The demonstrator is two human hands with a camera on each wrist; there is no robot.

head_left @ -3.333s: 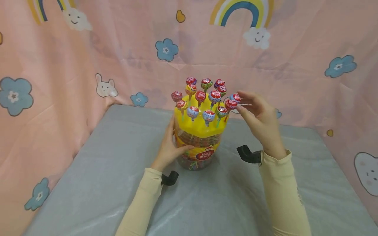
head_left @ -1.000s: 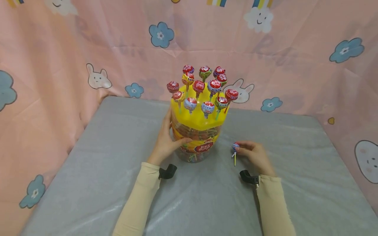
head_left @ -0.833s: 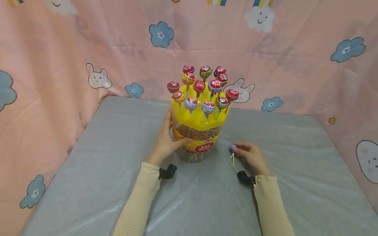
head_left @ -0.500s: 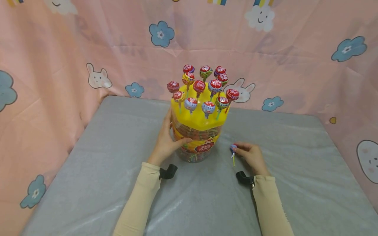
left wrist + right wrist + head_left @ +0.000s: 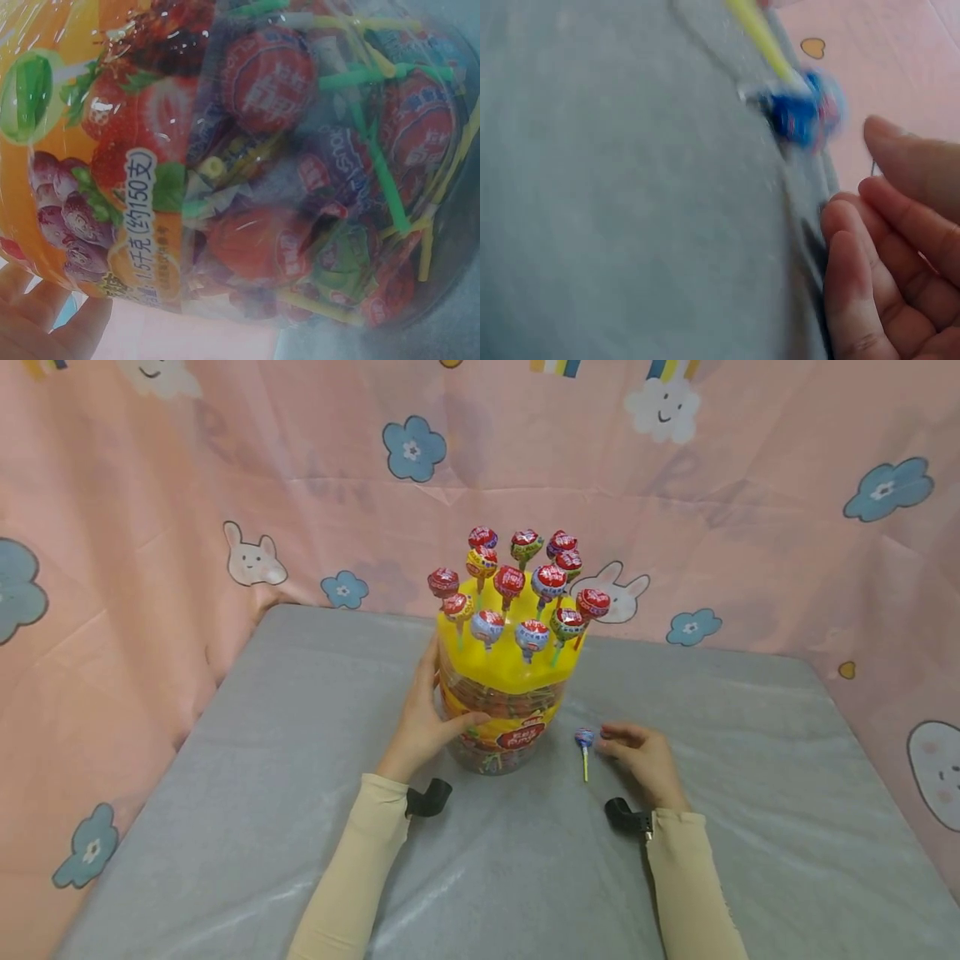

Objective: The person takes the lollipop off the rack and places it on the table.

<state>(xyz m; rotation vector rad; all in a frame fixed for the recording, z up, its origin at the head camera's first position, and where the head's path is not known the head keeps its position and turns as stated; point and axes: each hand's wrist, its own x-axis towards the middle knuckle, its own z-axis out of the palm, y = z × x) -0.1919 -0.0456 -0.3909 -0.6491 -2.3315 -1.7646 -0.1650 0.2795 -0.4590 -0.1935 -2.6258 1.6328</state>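
Note:
A clear plastic jar (image 5: 517,681) of wrapped lollipops stands on the grey table, with a yellow lid (image 5: 495,662). Several lollipops (image 5: 509,582) poke up from the lid on their sticks. My left hand (image 5: 420,727) grips the jar's left side, thumb across the front label; its other fingers are mostly hidden behind. Right of the jar, a blue-wrapped lollipop (image 5: 584,738) with a yellow stick is at the tabletop, stick toward me. My right hand (image 5: 647,762) is just right of its head, with a gap between fingertips and wrapper. In the right wrist view that lollipop (image 5: 806,109) is blurred.
A grey cloth (image 5: 285,710) covers the table. Behind it hangs a pink curtain (image 5: 315,477) printed with flowers, rabbits and clouds. Black wrist mounts (image 5: 429,797) sit at both sleeves.
My right hand has taken the blue lollipop from the lid's right edge, brought it down beside the jar and let it go. My left hand keeps its grip on the jar.

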